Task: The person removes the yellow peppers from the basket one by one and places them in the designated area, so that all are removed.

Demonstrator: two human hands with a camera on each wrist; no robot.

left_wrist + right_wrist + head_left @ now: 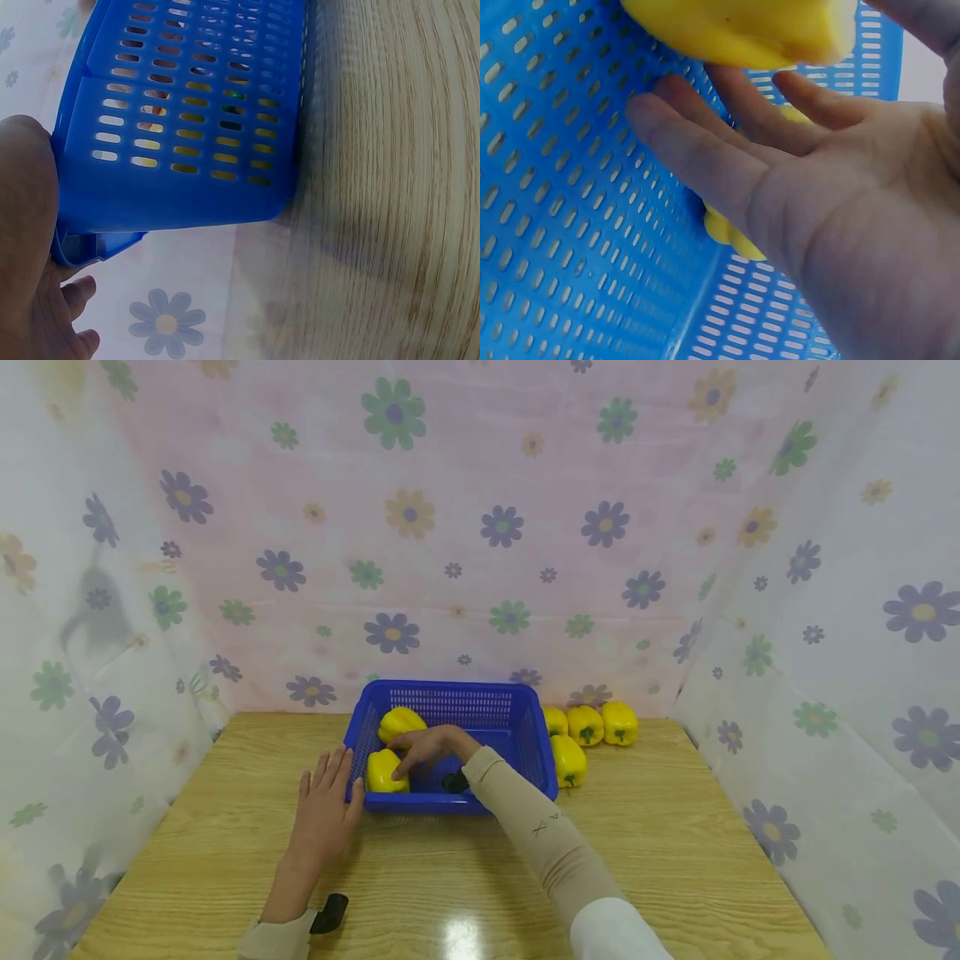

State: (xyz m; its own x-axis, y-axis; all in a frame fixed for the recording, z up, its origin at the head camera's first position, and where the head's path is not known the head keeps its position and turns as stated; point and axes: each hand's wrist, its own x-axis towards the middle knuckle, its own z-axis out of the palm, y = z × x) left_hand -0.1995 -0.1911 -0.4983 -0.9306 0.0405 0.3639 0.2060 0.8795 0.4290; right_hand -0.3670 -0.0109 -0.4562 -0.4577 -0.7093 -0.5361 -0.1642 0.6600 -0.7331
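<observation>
My right hand (431, 747) reaches down into a blue plastic basket (442, 806). Its fingers stretch out loosely beside a yellow bell pepper (384, 772) at the basket's front left, thumb right by the pepper. In the right wrist view the same pepper (742, 30) lies beside the extended fingers (697, 150), not enclosed by them. Behind it in the basket is a second yellow bell pepper (401, 722), partly covered by the hand. My left hand (324, 814) rests against the basket's left rim, fingers straight. The left wrist view shows this hand (26, 247) along the rim.
Several yellow bell peppers sit right of the basket: a row at the back, including one at the far end (620, 723), and a nearer one (568, 762) against the basket wall. All stand on a wooden table (450, 868) before a flowered curtain (465, 527).
</observation>
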